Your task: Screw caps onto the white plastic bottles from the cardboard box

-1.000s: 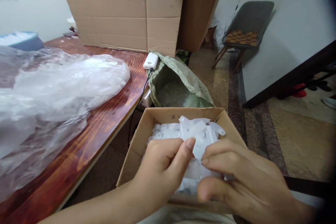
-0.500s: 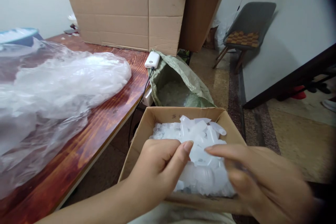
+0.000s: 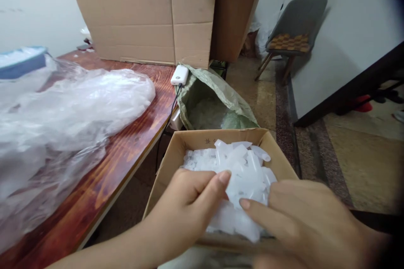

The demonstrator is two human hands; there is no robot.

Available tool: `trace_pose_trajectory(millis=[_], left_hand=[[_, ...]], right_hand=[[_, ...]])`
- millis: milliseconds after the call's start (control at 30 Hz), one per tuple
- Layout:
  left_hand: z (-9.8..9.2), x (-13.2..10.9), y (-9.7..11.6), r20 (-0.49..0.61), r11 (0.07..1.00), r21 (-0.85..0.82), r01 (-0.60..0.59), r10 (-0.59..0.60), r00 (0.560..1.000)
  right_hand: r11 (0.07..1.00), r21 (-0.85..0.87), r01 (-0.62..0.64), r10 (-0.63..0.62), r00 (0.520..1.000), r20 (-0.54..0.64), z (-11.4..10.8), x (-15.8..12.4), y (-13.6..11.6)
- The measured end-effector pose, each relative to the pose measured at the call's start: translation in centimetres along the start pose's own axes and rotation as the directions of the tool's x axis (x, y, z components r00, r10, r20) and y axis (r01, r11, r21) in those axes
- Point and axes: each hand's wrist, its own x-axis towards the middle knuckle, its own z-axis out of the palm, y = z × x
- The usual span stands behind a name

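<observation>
Plastic pieces (image 3: 243, 172) are heaped in a box (image 3: 170, 160). The left hand (image 3: 189, 204) is curled at their left edge, grip hidden; the right hand (image 3: 309, 222) is spread flat on them.

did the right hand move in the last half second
Yes. The right hand has slid left and nearer, its index fingertip now lower over the plastic pieces, closer to the near edge of the cardboard box and the left hand.

A heap of small, frosty-white translucent plastic pieces (image 3: 240, 168) fills the open cardboard box (image 3: 168, 164), jumbled at every angle. It mounds highest toward the far right corner, where a few tube-like ones poke up above the rim.
</observation>
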Motion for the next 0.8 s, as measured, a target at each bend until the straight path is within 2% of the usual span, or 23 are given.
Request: trace_pose_trajectory(millis=[33,67,100,133,167,200,233,267,300,333,367,400,467,500,533,567,600,633,667,733,800], left_hand=[[0.3,0.2,0.1,0.086,0.994,-0.057,0.094,-0.089,0.992],[0.6,0.3,0.2,0.135,0.986,-0.078,0.146,-0.135,0.982],[0.9,0.4,0.1,0.122,0.991,-0.05,0.12,-0.114,0.986],[1.0,0.4,0.1,0.056,0.999,0.042,0.002,-0.005,0.998],[1.1,0.5,0.0,-0.021,0.959,0.205,-0.194,0.203,0.979],[1.0,0.7,-0.1,-0.051,0.818,0.406,-0.408,0.467,0.883],[0.9,0.9,-0.1,-0.009,0.589,0.578,-0.565,0.697,0.717],[0.7,1.2,0.0,0.078,0.36,0.681,-0.638,0.831,0.551],[0.4,1.6,0.2,0.143,0.208,0.725,-0.656,0.887,0.44],[0.1,2.1,0.5,0.147,0.168,0.745,-0.645,0.902,0.405],[-0.1,2.7,0.9,0.09,0.224,0.751,-0.621,0.897,0.434],[-0.2,3.3,1.4,0.003,0.343,0.735,-0.585,0.861,0.509],[-0.2,4.4,2.5,-0.12,0.607,0.618,-0.5,0.701,0.703],[-0.1,4.9,2.9,-0.122,0.702,0.537,-0.467,0.613,0.781],[0.1,5.2,3.2,-0.096,0.766,0.467,-0.441,0.539,0.837],[0.4,5.5,3.4,-0.067,0.796,0.422,-0.434,0.505,0.861],[0.7,5.7,3.4,-0.054,0.798,0.405,-0.447,0.509,0.859],[1.0,5.7,3.3,-0.06,0.773,0.415,-0.48,0.55,0.833],[1.3,5.5,3.1,-0.074,0.727,0.449,-0.519,0.609,0.79],[1.6,4.9,2.6,-0.051,0.599,0.563,-0.569,0.712,0.7],[1.4,4.5,2.3,0.087,0.408,0.664,-0.627,0.79,0.606]], right_hand=[[1.0,-0.003,0.03,-0.03,0.999,-0.013,0.2,0.1,-0.3],[0.999,0.034,0.01,-0.01,1.0,-0.007,0.3,0.3,-0.6],[0.988,0.124,-0.087,0.083,0.996,0.035,0.5,0.4,-0.8],[0.928,0.261,-0.267,0.24,0.962,0.133,0.6,0.6,-0.9],[0.773,0.405,-0.488,0.395,0.87,0.296,0.7,0.8,-0.9],[0.517,0.502,-0.694,0.492,0.72,0.489,0.7,1.1,-0.9],[0.219,0.527,-0.821,0.503,0.558,0.66,0.7,1.3,-0.8],[-0.039,0.509,-0.86,0.463,0.436,0.772,0.7,1.5,-0.6],[-0.211,0.5,-0.84,0.427,0.381,0.82,0.6,1.6,-0.4],[-0.278,0.534,-0.798,0.427,0.396,0.813,0.5,1.6,0.0],[-0.237,0.602,-0.763,0.468,0.453,0.759,0.3,1.5,0.4],[-0.095,0.681,-0.726,0.531,0.542,0.651,0.1,1.4,0.8],[0.365,0.718,-0.592,0.571,0.752,0.329,-0.2,0.9,1.6],[0.59,0.645,-0.487,0.516,0.841,0.162,-0.4,0.7,2.0],[0.75,0.534,-0.39,0.442,0.896,0.034,-0.5,0.5,2.4],[0.839,0.433,-0.328,0.386,0.921,-0.051,-0.6,0.5,2.6],[0.876,0.377,-0.301,0.36,0.928,-0.094,-0.6,0.5,2.9],[0.876,0.365,-0.316,0.376,0.921,-0.104,-0.6,0.5,3.0],[0.853,0.385,-0.352,0.415,0.905,-0.094,-0.5,0.7,3.1],[0.778,0.468,-0.419,0.493,0.869,-0.042,-0.5,1.0,3.1],[0.703,0.531,-0.474,0.545,0.838,0.026,-0.5,1.3,3.0]])
